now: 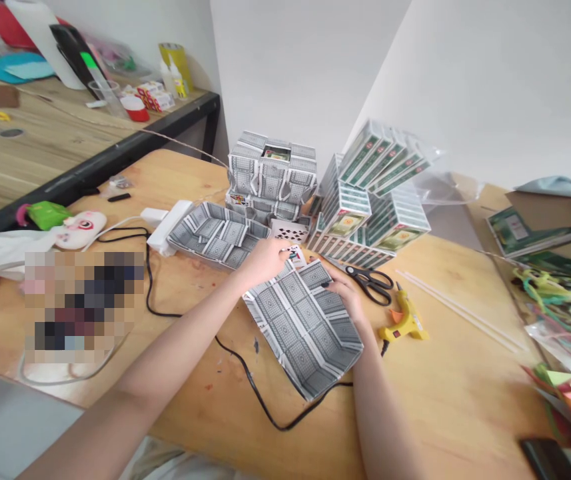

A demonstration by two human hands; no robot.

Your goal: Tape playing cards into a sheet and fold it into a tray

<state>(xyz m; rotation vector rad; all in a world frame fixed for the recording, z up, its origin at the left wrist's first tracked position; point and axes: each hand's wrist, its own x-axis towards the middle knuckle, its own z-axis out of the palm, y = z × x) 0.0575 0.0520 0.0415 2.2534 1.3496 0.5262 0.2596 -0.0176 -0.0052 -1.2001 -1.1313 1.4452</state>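
A long tray built of grey-patterned playing cards (305,327) is tilted above the table, with my right hand (346,293) gripping its right edge. My left hand (268,260) is at the tray's far end, fingers bent beside a face-up card (296,257); what its fingertips pinch is too small to tell. A second card tray (215,233) lies behind my left forearm. Beyond it stands a stacked card structure (272,170), and in front of that lies a spade card (289,231).
Stacked green-and-white card boxes (365,207) stand at the back right. Black scissors (372,283) and a yellow glue gun (404,320) lie right of my right hand. A black cable (260,393) crosses the table. Pipe cleaners (555,300) are at the far right.
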